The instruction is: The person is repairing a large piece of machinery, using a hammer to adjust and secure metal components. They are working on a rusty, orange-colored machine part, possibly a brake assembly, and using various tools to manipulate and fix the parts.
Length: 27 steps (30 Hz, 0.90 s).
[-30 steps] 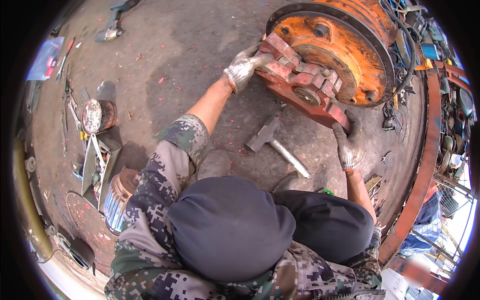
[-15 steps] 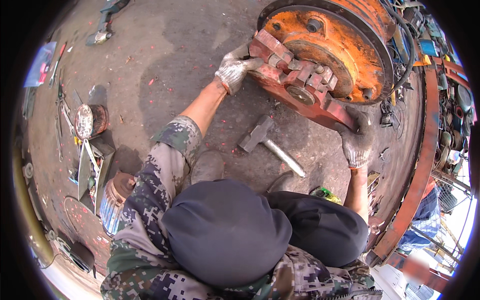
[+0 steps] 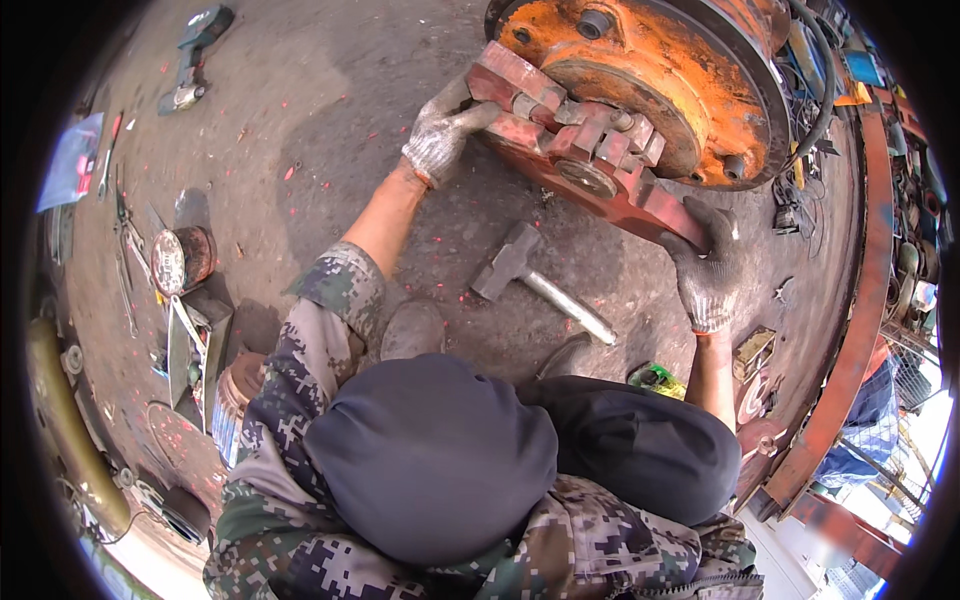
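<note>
Between my gloved hands is a heavy red metal coupling plate [image 3: 580, 178] with square lugs and a round centre hole. It lies against the front of a large orange flanged housing [image 3: 545, 42], over the hub. My left hand [image 3: 440, 137] grips the plate's upper left end, thumb over the near face. At the lower right end, my right hand [image 3: 708, 265] has its fingers wrapped round the edge. Both gloves are white at the wrist and dirty grey at the fingers. On the ground below the plate rests a sledgehammer [image 3: 510, 262] with a pale metal handle.
A cordless power tool [image 3: 188, 62] lies at the far left. A paint-stained can [image 3: 182, 260], an open metal box [image 3: 207, 345] and several wrenches [image 3: 124, 270] are on the left. Along the right runs a red steel beam [image 3: 868, 270], with piled parts beyond it.
The whole view has shifted slightly, so the housing and plate sit a little further left and up. Both hands keep their grip on the plate's ends.
</note>
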Tool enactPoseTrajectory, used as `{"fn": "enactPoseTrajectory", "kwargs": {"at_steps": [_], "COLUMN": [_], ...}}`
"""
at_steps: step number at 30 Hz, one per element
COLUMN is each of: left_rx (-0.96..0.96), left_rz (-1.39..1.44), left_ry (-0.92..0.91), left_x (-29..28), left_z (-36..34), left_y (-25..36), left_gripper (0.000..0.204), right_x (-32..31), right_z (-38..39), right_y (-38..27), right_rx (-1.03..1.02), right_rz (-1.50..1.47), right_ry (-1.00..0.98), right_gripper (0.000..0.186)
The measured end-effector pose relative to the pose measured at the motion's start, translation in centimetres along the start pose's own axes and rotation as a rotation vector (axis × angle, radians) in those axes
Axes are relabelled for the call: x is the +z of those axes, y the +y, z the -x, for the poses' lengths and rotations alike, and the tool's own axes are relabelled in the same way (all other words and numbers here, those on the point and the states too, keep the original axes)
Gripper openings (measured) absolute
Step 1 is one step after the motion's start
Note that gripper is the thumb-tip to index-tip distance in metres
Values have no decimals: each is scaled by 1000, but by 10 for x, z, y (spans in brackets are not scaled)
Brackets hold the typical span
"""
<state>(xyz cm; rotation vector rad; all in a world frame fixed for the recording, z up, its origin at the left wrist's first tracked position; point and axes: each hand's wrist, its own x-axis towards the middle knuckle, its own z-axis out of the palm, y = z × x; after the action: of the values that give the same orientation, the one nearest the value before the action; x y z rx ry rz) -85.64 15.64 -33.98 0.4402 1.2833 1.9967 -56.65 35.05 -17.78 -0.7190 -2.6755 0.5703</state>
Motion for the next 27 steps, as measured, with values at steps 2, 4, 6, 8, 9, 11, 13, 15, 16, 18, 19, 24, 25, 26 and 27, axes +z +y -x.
{"fn": "enactPoseTrajectory", "kwargs": {"at_steps": [2, 4, 6, 8, 9, 11, 13, 15, 16, 18, 19, 24, 25, 26, 27], "left_rx": [2, -35, -7, 7, 10, 28, 20, 2, -5, 24, 40, -51, -87, -115, -142], "left_rz": [-4, -33, 28, 53, 57, 28, -2, -31, -72, -81, -80, -110, -104, -103, -99], "left_ry": [21, 88, 79, 48, 19, 22, 7, 0, -4, 47, 73, 180, 211, 245, 279], "left_x": [-4, -3, -2, -7, -1, 6, 13, 4, -6, -8, -7, 23, 29, 34, 39], "left_z": [-2, -2, -6, -9, -11, -10, -8, -3, 0, 10, 14, 17, 13, 4, -4], "left_y": [-4, -4, -9, -11, -7, -5, -5, -1, 2, 5, 5, 23, 26, 33, 38], "left_gripper": [60, 64, 65, 66, 65, 62, 64, 64, 64, 64, 65, 96, 93, 91, 89], "right_x": [0, 0, -3, -4, -9, -19, -23, -20, -17, -11, -7, 3, 7, 10, 12], "right_z": [1, 0, 3, 6, 8, 13, 22, 31, 36, 48, 54, 64, 61, 51, 43], "right_y": [-3, -6, -4, 3, 9, 19, 27, 38, 45, 60, 68, 70, 69, 67, 63], "right_rx": [5, -15, 42, -20, -50, -58, -14, 46, 76, 157, 203, 564, 547, 522, 496], "right_rz": [9, -2, -38, -72, -82, -55, -76, -123, -154, -246, -310, -938, -896, -860, -821], "right_ry": [2, 9, -2, 0, 7, 12, 56, 93, 118, 137, 137, 156, 126, 97, 70], "right_gripper": [49, 49, 53, 57, 58, 63, 65, 62, 62, 61, 60, 64, 64, 64, 64]}}
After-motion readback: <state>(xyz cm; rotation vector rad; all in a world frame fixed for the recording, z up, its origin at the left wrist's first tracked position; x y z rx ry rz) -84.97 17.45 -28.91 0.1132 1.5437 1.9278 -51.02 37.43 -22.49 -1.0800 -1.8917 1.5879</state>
